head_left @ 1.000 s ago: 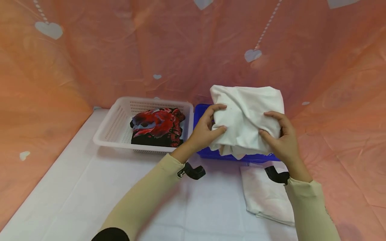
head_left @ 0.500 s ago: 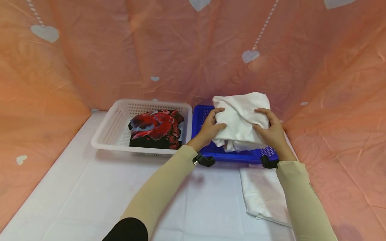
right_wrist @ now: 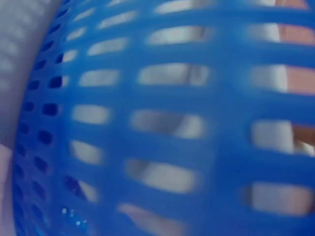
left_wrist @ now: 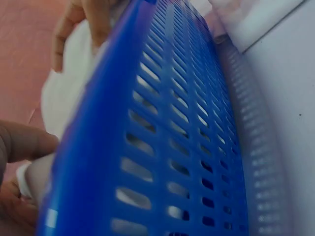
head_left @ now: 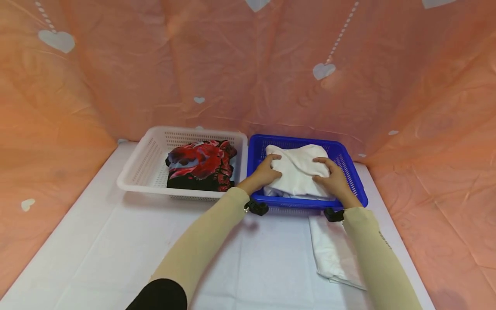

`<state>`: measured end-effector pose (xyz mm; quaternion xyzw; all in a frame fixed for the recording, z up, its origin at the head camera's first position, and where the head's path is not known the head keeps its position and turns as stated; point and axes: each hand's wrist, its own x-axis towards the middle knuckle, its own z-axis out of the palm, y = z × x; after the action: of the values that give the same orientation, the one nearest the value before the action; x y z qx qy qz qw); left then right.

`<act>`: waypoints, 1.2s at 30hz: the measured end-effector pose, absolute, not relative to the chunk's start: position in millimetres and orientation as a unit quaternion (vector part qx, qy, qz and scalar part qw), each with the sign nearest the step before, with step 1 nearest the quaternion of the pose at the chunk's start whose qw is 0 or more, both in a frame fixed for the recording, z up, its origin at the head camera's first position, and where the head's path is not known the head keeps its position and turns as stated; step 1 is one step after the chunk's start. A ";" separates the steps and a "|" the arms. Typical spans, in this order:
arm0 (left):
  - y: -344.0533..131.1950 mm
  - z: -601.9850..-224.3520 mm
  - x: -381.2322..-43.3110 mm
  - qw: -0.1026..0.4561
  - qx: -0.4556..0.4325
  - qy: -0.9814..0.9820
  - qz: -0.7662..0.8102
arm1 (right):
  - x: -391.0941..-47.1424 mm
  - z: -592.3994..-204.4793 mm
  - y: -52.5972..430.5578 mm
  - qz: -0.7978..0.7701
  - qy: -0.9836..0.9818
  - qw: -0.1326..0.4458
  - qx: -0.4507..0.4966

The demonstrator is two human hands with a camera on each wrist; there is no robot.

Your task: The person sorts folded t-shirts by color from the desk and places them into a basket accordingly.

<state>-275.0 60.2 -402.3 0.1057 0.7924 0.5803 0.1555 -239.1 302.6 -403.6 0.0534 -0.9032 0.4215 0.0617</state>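
Note:
A folded white cloth bundle (head_left: 297,167) lies inside the blue perforated basket (head_left: 354,176), its top near rim height. My left hand (head_left: 264,174) grips the bundle's left side, thumb towards me and fingers over the top. On the opposite side my right hand (head_left: 336,183) holds it, with thumb and fingers spread on the cloth. The left wrist view has the basket's wall (left_wrist: 162,128) in front, with white showing through its slots and fingers above the rim. Blurred blue mesh (right_wrist: 229,108) fills most of the right wrist view.
To the left stands a white perforated basket (head_left: 129,183) holding a folded black garment with a red print (head_left: 199,165). Another folded white cloth (head_left: 333,254) lies on the white-covered table (head_left: 193,275), partly under the right forearm. An orange curtain (head_left: 217,64) backs the table.
Both hands have lowered the white cloth bundle from above the blue basket into it, shifting slightly left. The basket's right side now shows. The white basket and the other cloth stay put.

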 end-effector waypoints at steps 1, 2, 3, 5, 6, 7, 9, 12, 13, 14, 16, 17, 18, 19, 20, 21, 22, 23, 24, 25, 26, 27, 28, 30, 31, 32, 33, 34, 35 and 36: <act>60.4 -402.9 -275.0 0.156 0.106 0.795 0.576 | -239.7 -405.4 302.9 0.415 -0.906 0.060 0.051; 60.5 -403.4 -274.9 0.155 0.108 0.797 0.573 | -240.3 -407.1 303.2 0.410 -0.909 0.060 0.047; 60.4 -404.1 -275.1 0.155 0.109 0.800 0.570 | -240.7 -408.0 303.1 0.404 -0.912 0.059 0.044; 59.3 -405.2 -275.0 0.152 0.110 0.807 0.560 | -241.5 -409.1 302.5 0.392 -0.917 0.058 0.039; 58.3 -405.5 -274.9 0.152 0.109 0.811 0.554 | -242.0 -409.5 302.0 0.387 -0.919 0.057 0.037; 56.9 -404.8 -273.6 0.155 0.109 0.815 0.547 | -242.1 -409.9 301.8 0.382 -0.922 0.056 0.036; 53.9 -402.7 -271.9 0.157 0.109 0.826 0.531 | -242.1 -410.1 301.4 0.375 -0.925 0.051 0.035; 48.4 -395.2 -269.6 0.157 0.110 0.844 0.501 | -240.9 -409.3 301.5 0.367 -0.929 0.041 0.028; 46.4 -392.2 -268.9 0.156 0.111 0.851 0.488 | -239.9 -408.4 301.9 0.362 -0.931 0.037 0.027; 44.4 -388.7 -268.0 0.152 0.112 0.859 0.477 | -238.5 -407.2 302.4 0.357 -0.933 0.031 0.026; 40.5 -382.3 -266.4 0.142 0.116 0.871 0.456 | -234.4 -403.5 303.6 0.344 -0.939 0.017 0.026; 38.6 -379.7 -265.3 0.135 0.119 0.876 0.448 | -231.7 -401.0 304.1 0.337 -0.941 0.010 0.028; 36.6 -377.3 -263.8 0.130 0.122 0.879 0.442 | -228.4 -398.0 304.5 0.334 -0.942 0.003 0.031; 34.8 -374.8 -261.7 0.126 0.126 0.880 0.440 | -224.8 -395.4 305.3 0.332 -0.943 -0.002 0.034; 33.0 -372.8 -259.3 0.121 0.132 0.878 0.444 | -220.9 -392.5 305.8 0.330 -0.943 -0.005 0.038; 31.6 -371.8 -257.1 0.116 0.139 0.874 0.451 | -217.0 -389.9 306.5 0.329 -0.943 -0.004 0.043; 30.3 -370.5 -254.1 0.112 0.147 0.870 0.457 | -212.5 -387.1 306.9 0.331 -0.942 -0.001 0.048; 29.2 -369.9 -251.0 0.110 0.153 0.864 0.466 | -207.8 -384.7 307.5 0.333 -0.941 0.004 0.054; 28.4 -369.4 -247.5 0.107 0.161 0.857 0.477 | -203.1 -382.7 308.3 0.336 -0.940 0.012 0.060; 28.0 -369.5 -244.0 0.103 0.170 0.851 0.487 | -198.4 -381.0 308.9 0.338 -0.939 0.022 0.066; 28.0 -369.9 -240.1 0.099 0.179 0.844 0.495 | -193.5 -379.2 309.3 0.340 -0.937 0.033 0.072; 28.3 -370.1 -236.1 0.095 0.186 0.838 0.504 | -188.5 -377.8 309.9 0.341 -0.936 0.044 0.078; 29.0 -370.7 -231.8 0.092 0.194 0.831 0.513 | -183.0 -376.3 310.2 0.341 -0.935 0.055 0.083; 32.0 -372.7 -223.4 0.086 0.211 0.814 0.535 | -171.9 -374.2 311.3 0.338 -0.933 0.080 0.090; 34.2 -374.0 -218.9 0.086 0.219 0.805 0.545 | -166.2 -373.4 312.3 0.339 -0.932 0.092 0.094; 36.8 -375.2 -214.2 0.084 0.227 0.796 0.554 | -160.2 -372.8 313.4 0.342 -0.929 0.104 0.098; 40.1 -377.0 -209.5 0.082 0.235 0.787 0.564 | -153.9 -372.4 314.9 0.343 -0.927 0.114 0.100; 43.8 -379.4 -204.8 0.081 0.242 0.778 0.575 | -147.6 -372.0 316.5 0.349 -0.923 0.124 0.105; 47.7 -381.6 -199.9 0.080 0.249 0.772 0.580 | -141.3 -372.4 318.9 0.355 -0.920 0.130 0.107; 51.6 -383.8 -194.6 0.081 0.255 0.768 0.582 | -134.8 -373.3 321.8 0.365 -0.915 0.134 0.111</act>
<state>-194.6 51.6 -383.8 0.2549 0.7681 0.5818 0.0810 -134.8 321.8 -373.3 0.1114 -0.9146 0.3646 0.1345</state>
